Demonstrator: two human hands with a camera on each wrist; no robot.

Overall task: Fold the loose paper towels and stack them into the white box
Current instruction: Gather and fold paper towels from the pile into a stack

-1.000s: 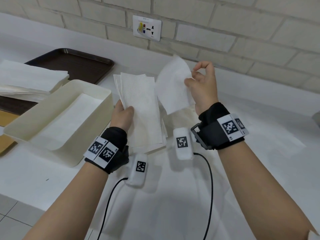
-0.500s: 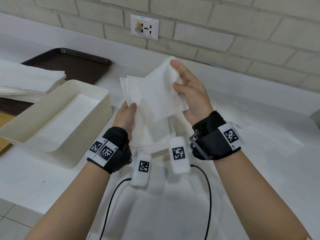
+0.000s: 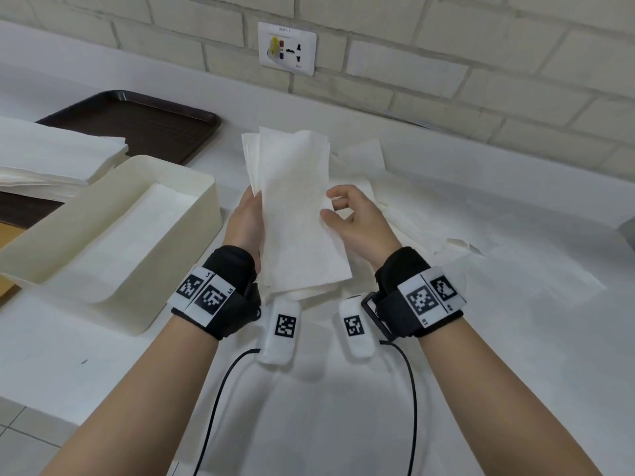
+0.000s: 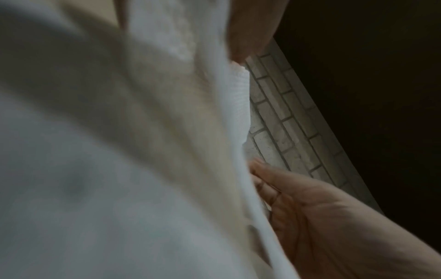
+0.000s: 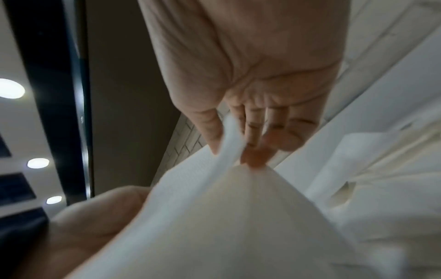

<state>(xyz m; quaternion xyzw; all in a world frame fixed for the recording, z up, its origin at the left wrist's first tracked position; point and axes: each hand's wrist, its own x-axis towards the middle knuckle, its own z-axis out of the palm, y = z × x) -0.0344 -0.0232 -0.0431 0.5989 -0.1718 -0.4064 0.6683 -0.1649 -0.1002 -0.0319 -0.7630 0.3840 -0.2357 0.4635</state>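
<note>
Head view: left hand [image 3: 244,224] grips a bundle of folded paper towels [image 3: 296,214] along its left edge, held up above the table [image 3: 515,338]. Right hand [image 3: 357,223] pinches the bundle's right edge, thumb on top. White box [image 3: 192,214] sits just left, one towel flat inside.

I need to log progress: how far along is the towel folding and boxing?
Early to midway, it seems. Done: folded towels already lie flat in the white box. In hand: the left hand holds a bundle of folded towels upright while the right hand pinches its right edge. Left: this bundle isn't boxed yet, loose sheets lie on the counter, and another stack sits on the brown tray.
</note>
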